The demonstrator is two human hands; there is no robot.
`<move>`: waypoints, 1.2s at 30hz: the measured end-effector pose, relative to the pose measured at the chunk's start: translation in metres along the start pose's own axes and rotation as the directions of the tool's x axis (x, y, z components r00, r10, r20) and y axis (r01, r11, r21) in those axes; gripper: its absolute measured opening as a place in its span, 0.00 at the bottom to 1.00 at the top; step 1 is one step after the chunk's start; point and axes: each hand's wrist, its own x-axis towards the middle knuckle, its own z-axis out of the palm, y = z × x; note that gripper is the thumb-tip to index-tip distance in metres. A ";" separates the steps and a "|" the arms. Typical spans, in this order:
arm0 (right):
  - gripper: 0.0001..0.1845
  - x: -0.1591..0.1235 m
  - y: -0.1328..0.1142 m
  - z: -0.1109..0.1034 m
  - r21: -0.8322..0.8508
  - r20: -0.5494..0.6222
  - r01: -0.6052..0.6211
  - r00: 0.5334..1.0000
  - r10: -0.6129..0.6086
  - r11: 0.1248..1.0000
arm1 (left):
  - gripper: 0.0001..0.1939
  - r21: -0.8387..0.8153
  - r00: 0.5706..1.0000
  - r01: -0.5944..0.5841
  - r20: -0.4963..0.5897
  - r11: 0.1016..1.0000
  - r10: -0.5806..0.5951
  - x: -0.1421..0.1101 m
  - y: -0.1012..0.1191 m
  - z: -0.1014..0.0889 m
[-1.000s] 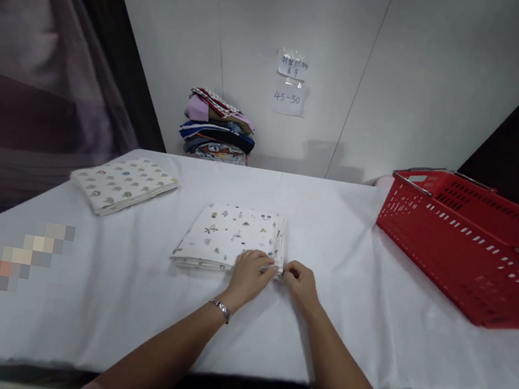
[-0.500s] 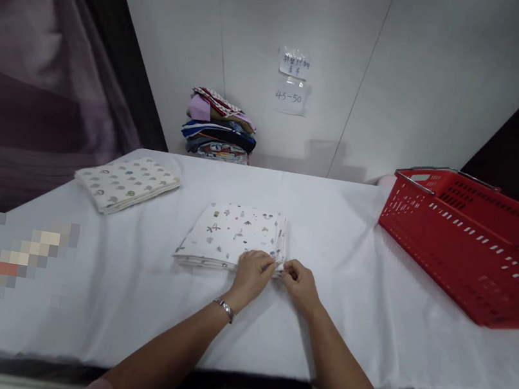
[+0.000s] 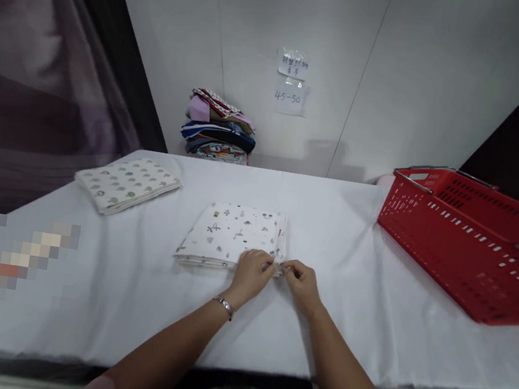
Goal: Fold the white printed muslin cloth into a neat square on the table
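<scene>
1 pinched cloth, label "45-50" behind

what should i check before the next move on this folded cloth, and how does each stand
1. Left hand resting on the patterned cloth: ok
2. Right hand at the cloth's near right corner: ok
3. Firm pinch on that corner: cannot tell, the contact is too small to see
4. Right-side layers flush: not ok, some show beyond the top layer
5. Second folded cloth apart from the hands: ok
6. Red basket apart from the patterned cloth: ok
</scene>
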 end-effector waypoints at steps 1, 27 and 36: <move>0.09 0.000 0.000 -0.002 -0.010 -0.021 -0.010 1.000 0.009 1.000 | 0.06 -0.016 1.000 0.020 -0.004 1.000 -0.021 0.001 -0.001 0.000; 0.08 -0.002 0.001 0.004 0.018 0.037 -0.189 0.981 0.189 0.982 | 0.05 0.027 0.983 -0.180 0.050 0.983 0.178 -0.006 -0.005 0.002; 0.10 0.000 -0.007 0.004 0.103 0.032 -0.174 0.985 0.172 0.979 | 0.06 0.039 0.994 -0.105 0.018 0.994 0.104 -0.006 -0.005 0.006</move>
